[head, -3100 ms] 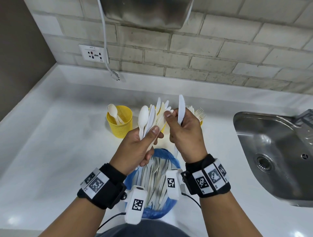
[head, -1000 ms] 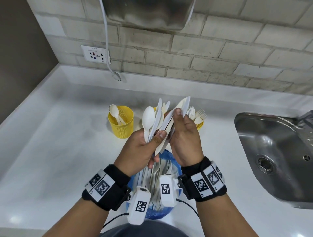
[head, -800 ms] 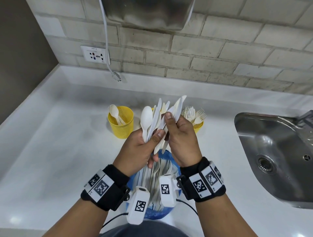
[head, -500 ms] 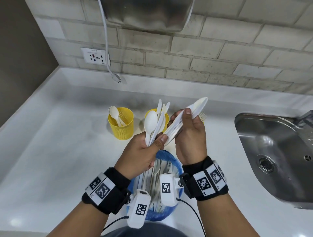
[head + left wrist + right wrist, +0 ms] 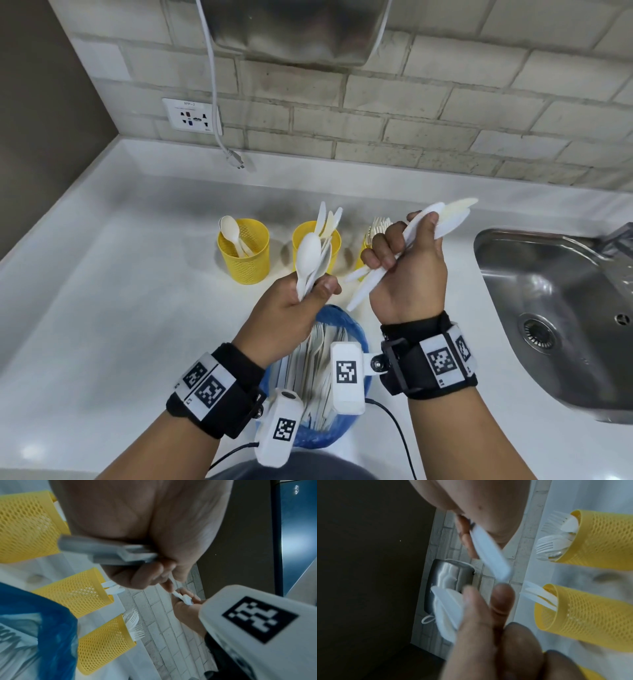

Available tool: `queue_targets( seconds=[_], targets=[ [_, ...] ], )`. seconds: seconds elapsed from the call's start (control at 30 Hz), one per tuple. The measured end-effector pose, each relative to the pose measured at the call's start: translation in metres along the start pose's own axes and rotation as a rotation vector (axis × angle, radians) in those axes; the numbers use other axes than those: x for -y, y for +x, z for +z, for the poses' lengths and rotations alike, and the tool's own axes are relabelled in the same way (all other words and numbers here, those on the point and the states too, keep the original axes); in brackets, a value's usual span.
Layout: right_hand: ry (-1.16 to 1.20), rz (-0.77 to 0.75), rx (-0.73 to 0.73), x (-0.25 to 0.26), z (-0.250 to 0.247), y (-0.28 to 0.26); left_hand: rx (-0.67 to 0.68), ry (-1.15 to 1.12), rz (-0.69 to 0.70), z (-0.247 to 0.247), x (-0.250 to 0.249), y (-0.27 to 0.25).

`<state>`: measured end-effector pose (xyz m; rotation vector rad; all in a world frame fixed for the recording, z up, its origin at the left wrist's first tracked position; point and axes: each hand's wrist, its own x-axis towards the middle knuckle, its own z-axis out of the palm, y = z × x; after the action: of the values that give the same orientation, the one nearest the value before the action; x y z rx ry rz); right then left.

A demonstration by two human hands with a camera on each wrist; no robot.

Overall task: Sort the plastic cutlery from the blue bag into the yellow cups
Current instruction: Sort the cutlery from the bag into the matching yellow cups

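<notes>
Right hand is gripping a small bunch of white plastic knives, fingers curled round the handles, blades fanning up and away from it. Left hand is clamping a second bunch, spoons in front and more pieces behind that I cannot sort by type. Blue bag is sitting on the desk just below both wrists, still holding plenty of cutlery. Three yellow cups are standing beyond the hands: spoon cup ahead-left of the left hand, knife cup right behind its bunch, fork cup mostly hidden behind the right hand. The pieces look light, thin, smooth and a bit bendy, so a loose bunch is likely sliding or fanning apart; pinching low on the handles, near the middle, should be keeping them aligned. Knives probably belong in the middle cup, handles down.
</notes>
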<state>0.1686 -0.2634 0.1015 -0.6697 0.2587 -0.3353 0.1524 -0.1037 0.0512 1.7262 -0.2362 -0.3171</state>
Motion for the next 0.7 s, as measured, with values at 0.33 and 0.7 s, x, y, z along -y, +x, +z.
queue_targets(
  seconds=[0.33,0.7],
  targets=[
    [-0.19,-0.145,0.27,0.005,0.013,-0.018,0.068,-0.483,-0.248,0.005,-0.009,0.002],
    [-0.488,-0.08,0.333,-0.007,0.017,-0.027,0.164,-0.712,-0.258,0.004,-0.025,0.001]
  ],
)
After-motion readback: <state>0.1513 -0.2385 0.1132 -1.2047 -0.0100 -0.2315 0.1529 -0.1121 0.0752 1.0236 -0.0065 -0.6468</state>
